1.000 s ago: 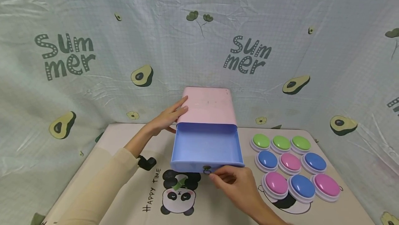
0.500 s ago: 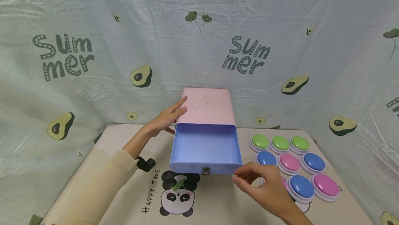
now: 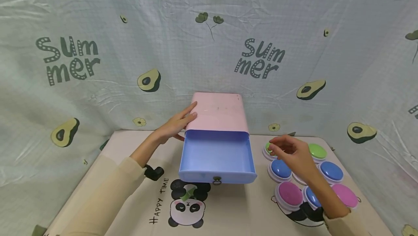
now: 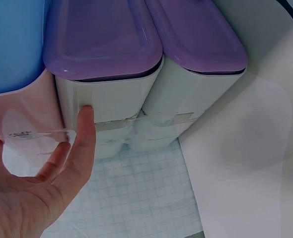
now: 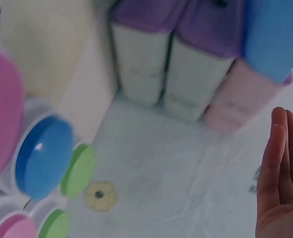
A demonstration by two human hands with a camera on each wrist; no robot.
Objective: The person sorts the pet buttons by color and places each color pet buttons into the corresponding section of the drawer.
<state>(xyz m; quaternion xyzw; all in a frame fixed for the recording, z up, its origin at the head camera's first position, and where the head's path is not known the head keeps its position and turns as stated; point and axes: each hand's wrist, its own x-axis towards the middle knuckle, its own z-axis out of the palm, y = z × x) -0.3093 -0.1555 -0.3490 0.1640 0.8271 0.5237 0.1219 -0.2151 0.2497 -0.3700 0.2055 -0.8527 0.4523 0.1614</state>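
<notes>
A pink drawer casing stands at the back with its blue drawer pulled out. The drawer's inside is bare, and a small ring pull hangs at its front. My left hand rests on the casing's left side, fingers extended; the left wrist view shows those fingers beside a white casing with a purple drawer. My right hand holds nothing. It hovers over the round push buttons, partly hiding a green button and others, its fingers bent loosely.
Several buttons in rows fill the right side of the table, among them a blue button, a pink button and another green button. A printed cloth hangs close behind the drawers.
My right hand has let go of the drawer front and moved right, then up over the buttons. The drawer stays pulled out. My left hand keeps its place.
</notes>
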